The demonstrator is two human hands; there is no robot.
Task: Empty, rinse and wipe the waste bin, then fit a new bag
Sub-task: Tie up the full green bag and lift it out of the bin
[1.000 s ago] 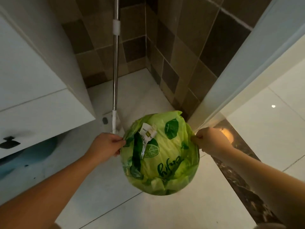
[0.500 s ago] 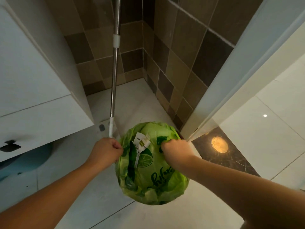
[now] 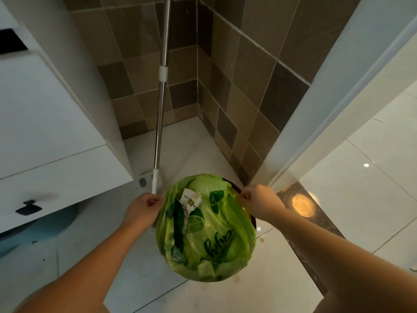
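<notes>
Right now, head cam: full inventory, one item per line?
Bag: one, green with dark green leaf and lime prints, lining the bin, edges pulled up on both sides.
Waste bin: one, dark rim showing at the right edge of the bag, on the floor.
Paper wrapper: one, white, inside the bag near its top.
Mop: one, metal pole with white base, leaning in the tiled corner.
Cabinet: one, white, black handle, at left.
Door frame: one, white, at right.
Left hand: pinches the bag's left edge.
Right hand: pinches the bag's right edge.
</notes>
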